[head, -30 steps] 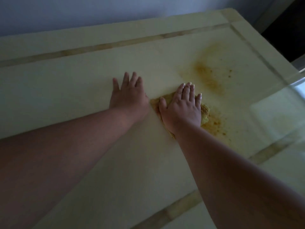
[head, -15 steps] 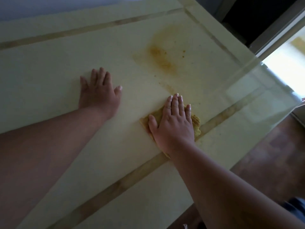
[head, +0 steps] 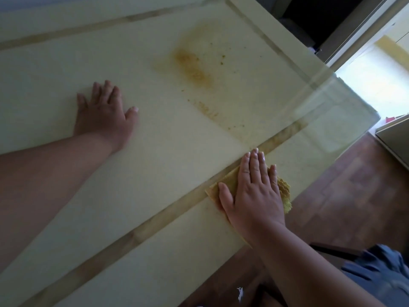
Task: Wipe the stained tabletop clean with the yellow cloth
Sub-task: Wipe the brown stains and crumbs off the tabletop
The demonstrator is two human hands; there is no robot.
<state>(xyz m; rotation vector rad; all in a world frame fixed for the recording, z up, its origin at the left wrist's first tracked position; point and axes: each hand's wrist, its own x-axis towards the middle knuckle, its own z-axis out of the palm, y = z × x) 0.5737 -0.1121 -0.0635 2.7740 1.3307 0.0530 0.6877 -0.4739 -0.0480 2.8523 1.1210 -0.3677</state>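
The pale tabletop [head: 155,173] carries an orange-brown stain [head: 193,68] toward its far right, with a fainter streak [head: 209,109] and specks trailing toward me. My right hand [head: 252,196] lies flat with fingers together, pressing the yellow cloth [head: 228,185] onto the table at its near edge, over a tan inlay strip. Part of the cloth sticks out past the edge on the right. My left hand [head: 104,116] rests flat on the bare tabletop, palm down, fingers slightly spread, well left of the stain.
Tan inlay strips [head: 155,220] run along the table near its edges. A glass top overhangs at the right corner [head: 345,120]. Brown wooden floor [head: 345,196] lies beyond the near edge, and a bright doorway [head: 380,69] is at the upper right. Blue clothing [head: 380,273] shows bottom right.
My right hand has dragged the cloth from the stain's near end back toward me to the table's near edge. The smear near the cloth is gone. My left hand stays flat.
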